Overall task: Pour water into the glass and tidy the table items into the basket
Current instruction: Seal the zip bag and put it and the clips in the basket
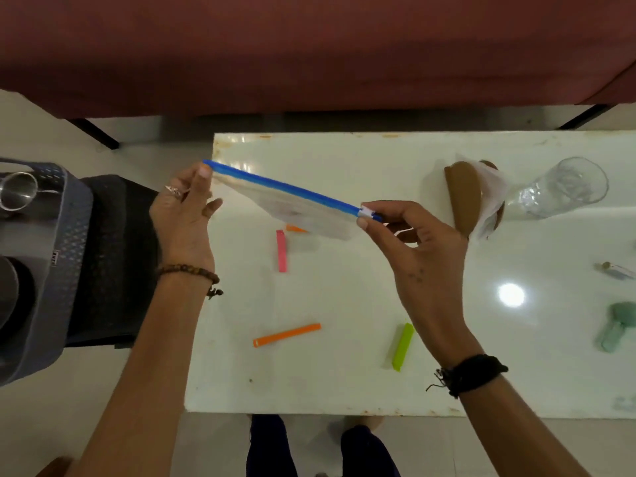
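Observation:
Both hands hold a clear zip pouch (292,204) with a blue zipper strip above the white table (344,383). My left hand (186,218) pinches the pouch's left end. At the right end my right hand (416,246) pinches the white slider. On the table lie a pink clip (281,251), an orange clip (286,334), a green clip (402,346) and another orange clip (294,229) partly hidden under the pouch. A clear glass (564,187) stands at the far right. The grey basket (51,270) sits at the left on a dark stool.
A brown napkin holder with white tissue (471,197) stands next to the glass. A small bottle (616,270) and a pale green object (619,327) lie at the right edge. A steel cup (17,189) sits in the basket. A maroon sofa (309,53) runs behind the table.

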`<state>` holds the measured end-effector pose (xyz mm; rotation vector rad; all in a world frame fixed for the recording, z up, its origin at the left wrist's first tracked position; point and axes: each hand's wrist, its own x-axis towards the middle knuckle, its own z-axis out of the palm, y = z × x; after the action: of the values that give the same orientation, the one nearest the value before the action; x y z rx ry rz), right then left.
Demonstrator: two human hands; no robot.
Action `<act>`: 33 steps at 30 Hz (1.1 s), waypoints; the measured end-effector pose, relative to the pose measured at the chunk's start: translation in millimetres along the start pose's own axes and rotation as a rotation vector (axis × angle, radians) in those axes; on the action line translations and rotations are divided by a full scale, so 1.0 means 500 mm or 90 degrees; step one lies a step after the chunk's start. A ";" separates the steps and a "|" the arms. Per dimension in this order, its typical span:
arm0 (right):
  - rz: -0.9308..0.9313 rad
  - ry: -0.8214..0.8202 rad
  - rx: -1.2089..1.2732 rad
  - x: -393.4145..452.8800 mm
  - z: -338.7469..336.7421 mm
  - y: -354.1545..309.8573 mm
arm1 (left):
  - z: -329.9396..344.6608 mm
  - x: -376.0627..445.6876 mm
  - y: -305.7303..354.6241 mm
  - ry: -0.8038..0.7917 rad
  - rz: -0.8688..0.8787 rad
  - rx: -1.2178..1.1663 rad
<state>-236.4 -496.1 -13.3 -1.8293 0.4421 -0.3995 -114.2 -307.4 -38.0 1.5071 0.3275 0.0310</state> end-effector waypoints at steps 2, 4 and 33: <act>-0.046 -0.020 0.000 0.014 0.056 -0.031 | -0.048 0.022 0.015 0.071 -0.003 -0.058; -0.100 -0.035 -0.010 0.023 0.114 -0.065 | -0.098 0.046 0.037 0.114 -0.006 -0.107; -0.149 -0.219 0.166 0.013 0.829 -0.328 | -0.625 0.428 0.233 0.536 0.141 -0.221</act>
<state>-14.7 -111.1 24.4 -1.6548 -0.0607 -0.2778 39.1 52.4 25.8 1.1112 0.7782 0.8719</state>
